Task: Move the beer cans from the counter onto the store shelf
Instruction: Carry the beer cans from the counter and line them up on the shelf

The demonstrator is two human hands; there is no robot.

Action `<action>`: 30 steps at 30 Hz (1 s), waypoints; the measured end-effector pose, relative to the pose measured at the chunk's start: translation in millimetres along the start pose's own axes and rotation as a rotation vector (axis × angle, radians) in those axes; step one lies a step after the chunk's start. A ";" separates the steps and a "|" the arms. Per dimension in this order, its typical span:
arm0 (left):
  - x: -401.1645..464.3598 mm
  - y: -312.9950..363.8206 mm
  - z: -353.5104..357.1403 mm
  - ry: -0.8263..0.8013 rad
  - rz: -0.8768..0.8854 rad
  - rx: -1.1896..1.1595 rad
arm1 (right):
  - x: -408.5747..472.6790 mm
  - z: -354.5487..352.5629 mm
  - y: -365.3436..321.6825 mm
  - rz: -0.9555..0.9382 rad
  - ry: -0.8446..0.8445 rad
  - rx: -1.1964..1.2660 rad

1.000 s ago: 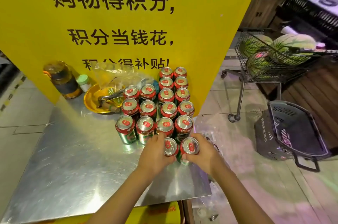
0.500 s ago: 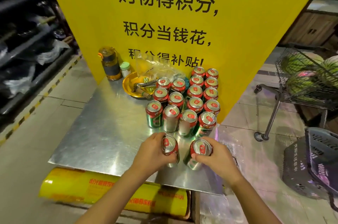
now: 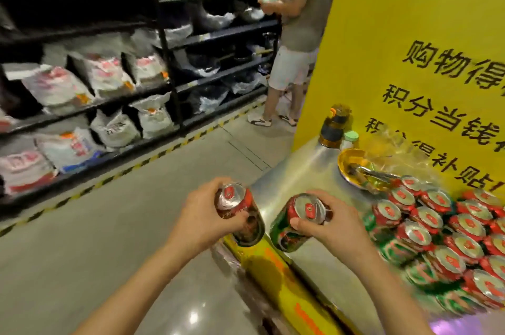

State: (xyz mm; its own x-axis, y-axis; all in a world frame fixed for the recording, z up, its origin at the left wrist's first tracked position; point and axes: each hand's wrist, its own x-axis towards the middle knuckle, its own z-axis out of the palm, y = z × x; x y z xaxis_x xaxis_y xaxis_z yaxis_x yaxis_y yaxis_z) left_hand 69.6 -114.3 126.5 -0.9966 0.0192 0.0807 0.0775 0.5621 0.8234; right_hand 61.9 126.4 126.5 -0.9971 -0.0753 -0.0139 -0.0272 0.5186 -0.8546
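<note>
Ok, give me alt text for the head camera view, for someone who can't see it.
Each hand, left hand and right hand, grips one beer can, left can and right can, lifted off the metal counter. More cans stand there; dark store shelves lie ahead left.

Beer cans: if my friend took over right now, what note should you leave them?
Left hand: grips one can, lifted off the counter.
Right hand: grips a second can, also lifted, tilted.
The other cans stand packed together on the metal counter.
The shelves are across the aisle, holding sacks.
Done: two cans picked up.
Left: carry them to a shelf, then return for the rest.
</note>
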 end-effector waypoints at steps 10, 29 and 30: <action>16.7 -126.0 -227.9 0.342 -0.223 -0.246 | 117.0 205.9 -157.2 -0.158 -0.262 0.078; 233.6 -314.2 -520.3 0.654 -0.276 -0.179 | 439.1 506.1 -372.3 -0.406 -0.463 0.007; 246.4 -323.2 -533.9 0.670 -0.280 -0.167 | 458.5 520.4 -383.2 -0.420 -0.481 0.004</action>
State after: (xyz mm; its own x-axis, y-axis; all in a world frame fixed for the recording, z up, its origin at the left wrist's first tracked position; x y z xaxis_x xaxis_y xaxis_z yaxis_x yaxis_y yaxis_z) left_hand -185.3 -732.7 180.1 -0.7522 -0.6447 0.1363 -0.1199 0.3373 0.9337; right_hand -347.7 -550.0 177.4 -0.7581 -0.6457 0.0920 -0.4075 0.3588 -0.8398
